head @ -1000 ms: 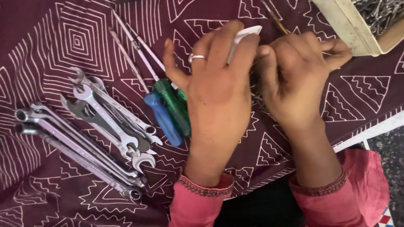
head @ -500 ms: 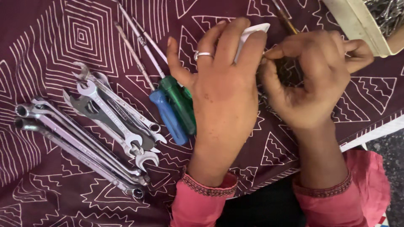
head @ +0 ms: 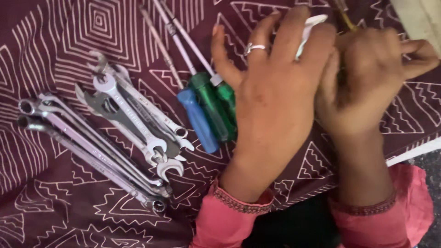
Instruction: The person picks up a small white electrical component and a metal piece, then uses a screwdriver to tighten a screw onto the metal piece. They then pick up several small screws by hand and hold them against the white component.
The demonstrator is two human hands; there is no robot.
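Note:
My left hand (head: 275, 87), with a ring on one finger, grips a small white object (head: 310, 27) between fingertips and thumb, just right of the screwdrivers. My right hand (head: 367, 78) is curled tight beside it, fingers closed over something small and dark that I cannot make out. A thin yellowish rod (head: 345, 16) pokes out above the right hand. A blue-handled screwdriver (head: 197, 120) and two green-handled screwdrivers (head: 209, 103) lie next to my left hand on the maroon patterned cloth (head: 69, 41).
A pile of open-ended spanners (head: 133, 121) and several long ring spanners (head: 87, 149) lie at the left. A beige box edge (head: 420, 18) shows at top right. The cloth's edge and dark floor (head: 427, 158) are at the right.
The view has shifted, so everything sits further right and the box is mostly out of frame. My right hand has closed in against the left hand.

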